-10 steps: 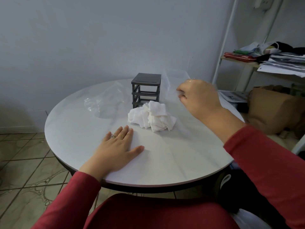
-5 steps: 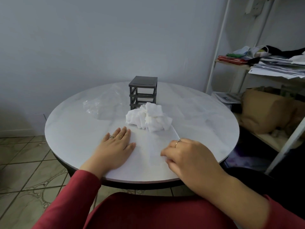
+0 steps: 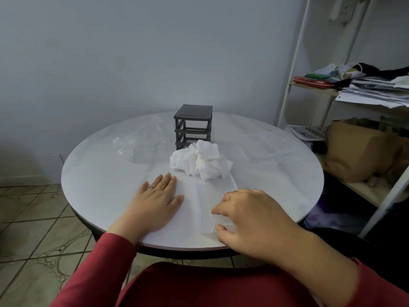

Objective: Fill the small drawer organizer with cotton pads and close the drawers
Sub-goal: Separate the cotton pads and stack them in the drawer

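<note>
A: Where are the crumpled white cotton pads [image 3: 200, 162] found?
B: Heaped on the round white table [image 3: 99, 173], touching the dark grey plastic drawer frame [image 3: 193, 126].
A: And the hands?
B: The left hand [image 3: 158, 201] is laid flat, fingers straight. A clear plastic drawer [image 3: 212, 196] is pinched by the right hand [image 3: 250, 218].

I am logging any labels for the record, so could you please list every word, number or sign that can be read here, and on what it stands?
No text can be read in this view.
Printed sheet, low on the shelf rack: dark print, too blurred to read.
Paper stack, higher on it: too small to tell.
Gray drawer frame and clear drawer: no label shows.
</note>
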